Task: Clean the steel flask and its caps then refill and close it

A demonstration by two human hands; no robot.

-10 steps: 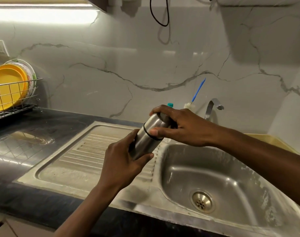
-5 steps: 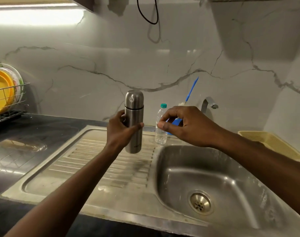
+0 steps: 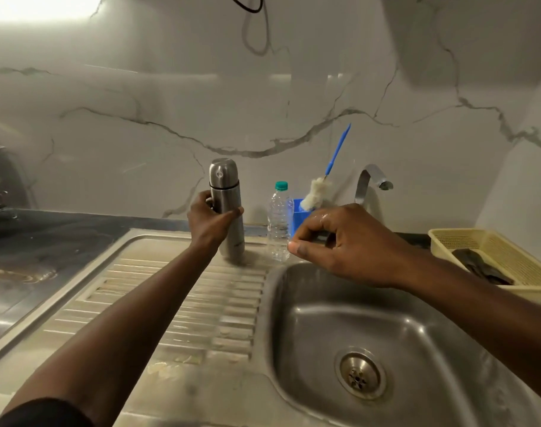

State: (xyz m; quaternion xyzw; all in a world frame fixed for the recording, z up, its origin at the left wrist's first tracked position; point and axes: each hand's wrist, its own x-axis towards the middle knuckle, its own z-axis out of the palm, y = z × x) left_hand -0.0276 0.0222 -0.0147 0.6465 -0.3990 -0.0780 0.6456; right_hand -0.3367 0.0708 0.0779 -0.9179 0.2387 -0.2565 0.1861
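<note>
Our left hand grips the steel flask, fingers wrapped round its middle. It stands upright, cap on, at the back of the drainboard, beside a plastic bottle. Our right hand hangs over the sink rim, fingers curled, holding nothing we can see.

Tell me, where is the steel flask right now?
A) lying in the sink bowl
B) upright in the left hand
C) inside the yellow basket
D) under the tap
B: the left hand grips the steel flask upright at the draining board's back edge.
</note>
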